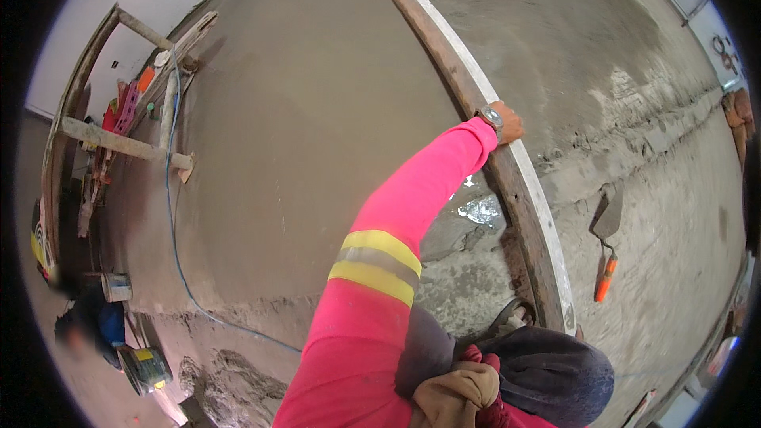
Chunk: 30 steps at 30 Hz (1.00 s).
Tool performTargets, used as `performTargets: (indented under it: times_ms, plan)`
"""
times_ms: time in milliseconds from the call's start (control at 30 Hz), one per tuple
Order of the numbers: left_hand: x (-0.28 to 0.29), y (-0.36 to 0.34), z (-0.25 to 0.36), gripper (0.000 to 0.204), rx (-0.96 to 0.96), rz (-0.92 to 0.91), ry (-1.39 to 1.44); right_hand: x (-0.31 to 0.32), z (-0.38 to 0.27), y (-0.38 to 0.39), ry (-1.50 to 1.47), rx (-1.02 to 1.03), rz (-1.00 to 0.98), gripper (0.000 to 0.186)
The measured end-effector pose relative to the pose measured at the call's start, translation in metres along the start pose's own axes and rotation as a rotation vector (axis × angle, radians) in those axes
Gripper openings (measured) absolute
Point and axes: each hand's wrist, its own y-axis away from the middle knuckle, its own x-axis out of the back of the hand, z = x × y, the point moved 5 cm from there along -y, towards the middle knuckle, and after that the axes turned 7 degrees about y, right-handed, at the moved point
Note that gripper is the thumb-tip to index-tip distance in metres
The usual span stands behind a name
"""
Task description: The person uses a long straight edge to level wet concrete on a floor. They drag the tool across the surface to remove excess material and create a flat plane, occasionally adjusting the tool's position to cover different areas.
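Note:
My left hand [507, 123], with a watch at the wrist and a pink sleeve behind it, grips a long wooden beam [519, 214] with a pale edge strip. The beam lies diagonally across wet grey screed [309, 127]. Near its lower end, a small bit of my right hand [579, 334] shows at the far side; its fingers are mostly hidden. A shiny wet patch [478, 210] is left of the beam. Right of it, a trowel [608, 220] with an orange handle rests on rougher concrete.
A wooden frame [127, 135] with colourful tools and a blue hose [171, 214] stands at the left. Another person [91, 321] is at lower left beside buckets [147, 371]. A rough ridge [650, 135] crosses the right side below a wall. My sandalled foot [511, 315] is beside the beam.

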Motion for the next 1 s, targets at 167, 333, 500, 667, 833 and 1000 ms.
performTargets:
  times_ms: [167, 333, 500, 667, 833, 1000]
  plan:
    - [-0.007, 0.014, -0.011, 0.019, 0.042, -0.012, 0.012, 0.001, -0.003, -0.005, -0.009, 0.018, -0.022, 0.05]
    - [-0.018, 0.03, -0.028, 0.02, 0.086, -0.044, 0.038, 0.001, -0.008, -0.007, -0.011, 0.038, -0.045, 0.05]
    - [-0.031, 0.057, -0.053, 0.02, 0.16, -0.089, 0.05, 0.0, -0.017, -0.016, -0.018, 0.074, -0.077, 0.05]
    - [-0.02, 0.085, -0.056, 0.019, 0.21, -0.101, 0.095, 0.002, -0.021, -0.018, -0.023, 0.079, -0.098, 0.05]
    - [-0.017, 0.112, -0.062, 0.017, 0.26, -0.117, 0.103, 0.003, -0.026, -0.02, -0.027, 0.089, -0.117, 0.049]
    - [-0.024, 0.134, -0.069, 0.017, 0.287, -0.094, 0.143, 0.004, -0.032, -0.024, -0.038, 0.1, -0.141, 0.049]
